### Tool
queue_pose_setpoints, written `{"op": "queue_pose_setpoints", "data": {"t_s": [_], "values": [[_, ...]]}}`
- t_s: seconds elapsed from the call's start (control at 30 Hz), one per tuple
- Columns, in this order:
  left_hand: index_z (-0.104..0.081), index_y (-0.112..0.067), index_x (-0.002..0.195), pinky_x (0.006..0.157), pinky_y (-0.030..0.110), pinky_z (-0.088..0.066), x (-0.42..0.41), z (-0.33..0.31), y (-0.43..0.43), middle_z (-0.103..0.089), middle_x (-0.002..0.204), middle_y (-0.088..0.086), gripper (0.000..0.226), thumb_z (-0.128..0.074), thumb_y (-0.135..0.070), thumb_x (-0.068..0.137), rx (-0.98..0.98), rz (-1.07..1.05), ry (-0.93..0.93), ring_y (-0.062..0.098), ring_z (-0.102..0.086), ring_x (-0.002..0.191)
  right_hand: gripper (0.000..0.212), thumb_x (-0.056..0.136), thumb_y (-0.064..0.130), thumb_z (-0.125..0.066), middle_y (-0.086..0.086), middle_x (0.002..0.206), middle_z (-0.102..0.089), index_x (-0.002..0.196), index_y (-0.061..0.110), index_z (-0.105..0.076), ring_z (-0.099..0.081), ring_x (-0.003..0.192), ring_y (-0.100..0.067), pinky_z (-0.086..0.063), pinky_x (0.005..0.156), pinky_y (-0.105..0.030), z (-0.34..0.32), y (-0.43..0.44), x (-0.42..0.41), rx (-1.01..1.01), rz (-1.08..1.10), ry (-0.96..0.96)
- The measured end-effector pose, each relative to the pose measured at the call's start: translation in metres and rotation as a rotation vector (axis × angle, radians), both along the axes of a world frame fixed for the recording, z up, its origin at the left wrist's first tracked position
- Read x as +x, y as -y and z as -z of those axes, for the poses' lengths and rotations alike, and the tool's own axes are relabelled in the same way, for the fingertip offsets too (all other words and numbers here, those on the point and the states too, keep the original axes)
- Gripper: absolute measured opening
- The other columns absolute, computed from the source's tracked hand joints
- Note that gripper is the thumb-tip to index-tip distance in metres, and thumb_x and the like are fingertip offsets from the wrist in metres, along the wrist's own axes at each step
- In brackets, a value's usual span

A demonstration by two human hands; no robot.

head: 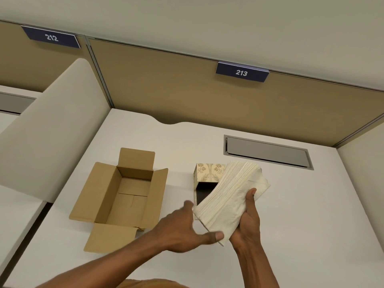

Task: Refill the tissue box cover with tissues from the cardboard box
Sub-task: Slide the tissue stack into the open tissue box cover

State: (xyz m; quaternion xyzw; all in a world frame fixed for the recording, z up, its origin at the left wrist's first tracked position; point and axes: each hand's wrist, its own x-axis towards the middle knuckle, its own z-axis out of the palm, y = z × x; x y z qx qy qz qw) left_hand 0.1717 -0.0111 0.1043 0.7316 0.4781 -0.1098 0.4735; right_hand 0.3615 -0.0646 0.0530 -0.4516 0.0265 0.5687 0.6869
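The stack of white tissues (232,196) is held above the desk (311,215), its long axis running diagonally from near-left to far-right, with the far end tipped up over the tissue box cover (207,173). The right hand (248,223) grips the stack from its right side, thumb laid across the top face and the remaining fingers wrapped underneath. The left hand (187,227) is spread, its thumb touching the stack's near corner and its fingers reaching toward the near-left end; they are motion-blurred, so whether they press the stack is hard to tell.

The cover, patterned in gold leaves on cream, lies just behind and under the stack, its dark open side facing up and toward the viewer. To its left, apart from it, the cardboard box (124,194) sits with all four flaps folded out and its interior empty. Farther right in the desk is a grey cable hatch (268,151). Behind rises a tan partition (187,84) bearing a label reading 213 (242,72).
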Motion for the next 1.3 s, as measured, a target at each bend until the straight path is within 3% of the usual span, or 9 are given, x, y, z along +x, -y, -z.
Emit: {"op": "queue_pose_setpoints", "data": {"t_s": [0.13,0.3,0.43,0.6,0.77,0.87,1.1,1.2,1.3], "values": [[-0.029,-0.028,0.159,0.102,0.035,-0.047,0.013,-0.017,-0.018,-0.050,0.160,-0.005,0.140,-0.033,-0.116,0.051,0.052,-0.192,0.224,0.017,-0.056,0.137,0.066,0.096,0.064,-0.067,-0.021,0.144,-0.071,0.143,0.018,-0.068,-0.069,0.132,-0.043,-0.050,0.112,-0.071,0.006,0.005,0.000,-0.009,0.006,0.033],[-0.032,-0.022,0.155,0.107,0.037,-0.045,0.046,-0.014,-0.036,-0.054,0.150,-0.005,0.088,-0.033,-0.085,0.094,-0.118,-0.216,0.369,0.014,-0.056,0.130,0.064,0.098,0.058,-0.068,-0.015,0.145,-0.072,0.149,0.019,-0.063,-0.070,0.133,-0.036,-0.052,0.114,-0.060,0.011,0.009,-0.011,-0.066,0.004,0.099],[-0.027,-0.023,0.161,0.118,0.047,-0.048,0.061,0.009,-0.029,-0.048,0.161,-0.003,0.077,-0.034,-0.074,0.105,-0.122,-0.139,0.363,0.021,-0.055,0.140,0.064,0.099,0.058,-0.066,-0.015,0.142,-0.074,0.147,0.017,-0.064,-0.072,0.131,-0.033,-0.058,0.108,-0.051,0.011,0.012,-0.017,-0.089,0.021,0.081],[-0.029,-0.026,0.157,0.110,0.045,-0.055,0.066,0.039,-0.022,-0.050,0.153,-0.004,0.078,-0.037,-0.080,0.100,-0.031,-0.021,0.324,0.018,-0.059,0.129,0.065,0.089,0.064,-0.070,-0.013,0.129,-0.081,0.136,0.018,-0.069,-0.079,0.119,-0.029,-0.067,0.089,-0.043,0.019,0.021,-0.016,-0.163,0.062,0.110],[-0.026,-0.031,0.157,0.088,0.022,-0.048,0.072,0.059,-0.023,-0.050,0.153,-0.006,0.076,-0.039,-0.079,0.100,-0.012,0.089,0.323,0.005,-0.057,0.114,0.059,0.098,0.056,-0.067,-0.018,0.134,-0.078,0.139,0.014,-0.069,-0.074,0.126,-0.035,-0.053,0.113,-0.055,0.031,0.034,-0.006,-0.182,0.059,0.043],[-0.024,-0.030,0.159,0.094,0.029,-0.053,0.078,0.068,-0.026,-0.051,0.154,-0.005,0.077,-0.038,-0.079,0.101,-0.046,0.096,0.303,0.012,-0.061,0.118,0.055,0.096,0.043,-0.073,-0.019,0.135,-0.077,0.140,0.011,-0.068,-0.074,0.126,-0.036,-0.054,0.113,-0.056,0.036,0.039,0.003,-0.191,0.046,0.051],[-0.028,-0.025,0.152,0.098,0.039,-0.062,0.104,0.076,-0.033,-0.060,0.139,-0.008,0.087,-0.052,-0.083,0.092,-0.243,-0.052,0.209,0.015,-0.069,0.116,0.052,0.092,0.040,-0.081,-0.013,0.123,-0.083,0.136,0.017,-0.067,-0.081,0.112,-0.034,-0.069,0.082,-0.046,0.046,0.038,0.011,-0.283,0.044,0.176],[-0.032,-0.024,0.138,0.086,0.032,-0.062,0.122,0.075,-0.044,-0.060,0.119,-0.015,0.089,-0.056,-0.090,0.083,-0.347,-0.155,0.205,0.008,-0.068,0.108,0.046,0.100,0.036,-0.076,-0.013,0.126,-0.082,0.141,0.020,-0.063,-0.079,0.115,-0.036,-0.069,0.086,-0.048,0.048,0.038,0.015,-0.260,-0.004,0.181],[-0.028,-0.012,0.153,0.086,0.033,-0.056,0.144,0.073,-0.053,-0.060,0.130,-0.008,0.099,-0.050,-0.087,0.091,-0.362,-0.235,0.240,0.013,-0.064,0.115,0.047,0.100,0.034,-0.075,-0.011,0.129,-0.080,0.143,0.021,-0.061,-0.078,0.118,-0.034,-0.068,0.090,-0.046,0.048,0.040,0.017,-0.240,-0.054,0.191]]}}
